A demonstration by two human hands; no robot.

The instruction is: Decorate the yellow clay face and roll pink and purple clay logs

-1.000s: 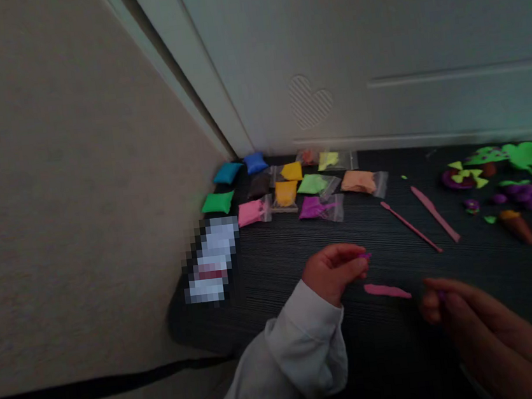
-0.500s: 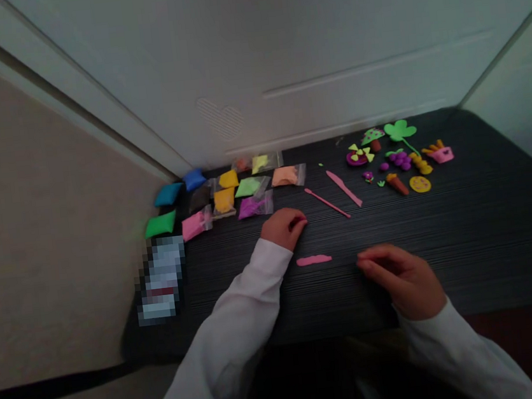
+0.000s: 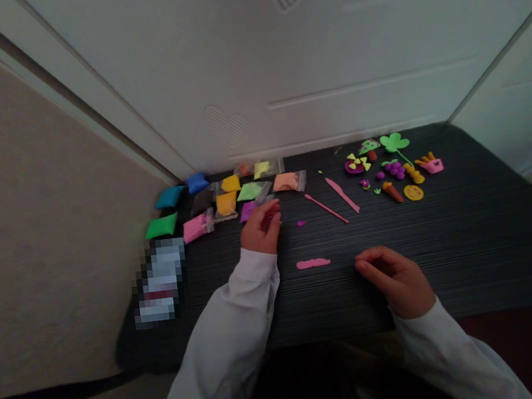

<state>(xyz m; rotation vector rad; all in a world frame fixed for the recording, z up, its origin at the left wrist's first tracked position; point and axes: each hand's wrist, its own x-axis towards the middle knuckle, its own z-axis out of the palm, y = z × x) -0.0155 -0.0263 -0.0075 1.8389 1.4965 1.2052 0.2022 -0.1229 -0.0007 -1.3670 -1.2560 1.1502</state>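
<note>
My left hand (image 3: 260, 229) hovers by the purple clay packet (image 3: 248, 211) and hides part of it. Its thumb and fingers are curved and apart, with nothing between them. Just right of its fingertips lies a small purple piece of clay (image 3: 301, 223) on the dark table (image 3: 482, 245). A flattened pink clay strip (image 3: 313, 263) lies between my two hands. To the right of this strip, my right hand (image 3: 400, 280) is closed with thumb and index fingertips together. Whether it pinches anything small, I cannot make out.
Behind the hands lie a pink modelling knife (image 3: 342, 194) and a thin pink stick tool (image 3: 326, 208). Several clay packets (image 3: 195, 227) cover the left back. Finished clay figures, including a green clover (image 3: 394, 142) and a yellow smiley disc (image 3: 414, 192), sit at right. A blurred-out object (image 3: 161, 282) lies front left.
My left hand has moved left and its fingers have parted, leaving the small purple clay piece visible on the table. The right hand keeps its pinch. The camera view has shifted slightly.
</note>
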